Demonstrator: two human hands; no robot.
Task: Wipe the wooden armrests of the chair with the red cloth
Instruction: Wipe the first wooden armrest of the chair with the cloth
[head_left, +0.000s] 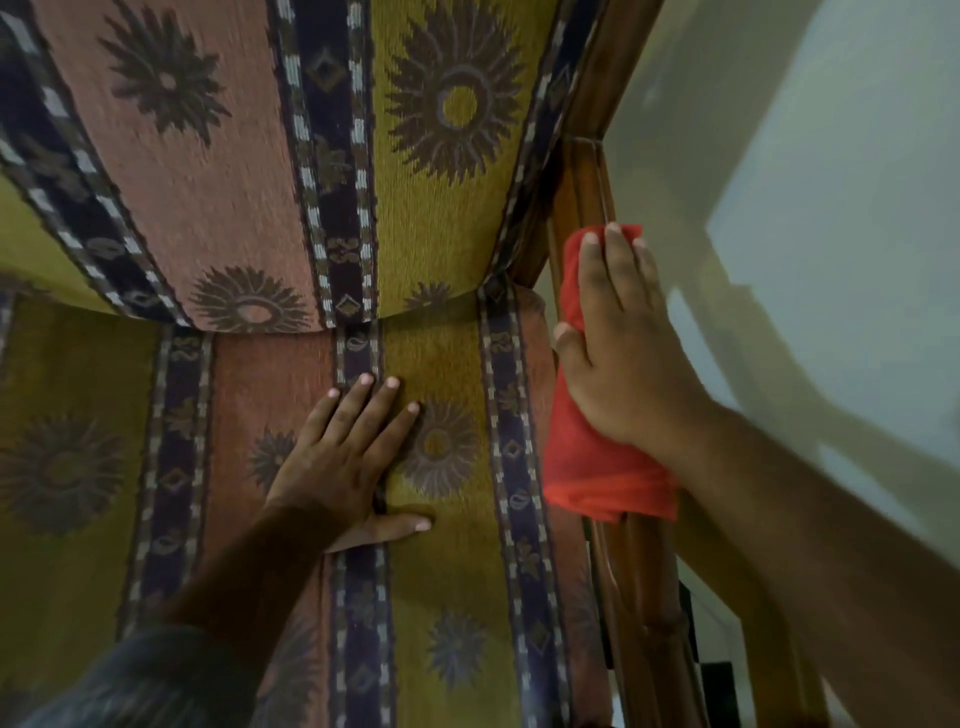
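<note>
A red cloth (587, 452) lies draped along the chair's right wooden armrest (584, 182), which runs from the backrest frame down toward the bottom of the view. My right hand (623, 353) presses flat on the cloth, fingers stretched out toward the backrest. The armrest shows as dark brown polished wood above and below the cloth (649, 597). My left hand (353, 457) rests flat with spread fingers on the patterned seat cushion (447, 597), holding nothing.
The backrest cushion (208, 156) with sun motifs and dark striped bands fills the top left. A pale wall (831, 156) stands close to the right of the armrest. A dark sleeve (130, 675) shows at bottom left.
</note>
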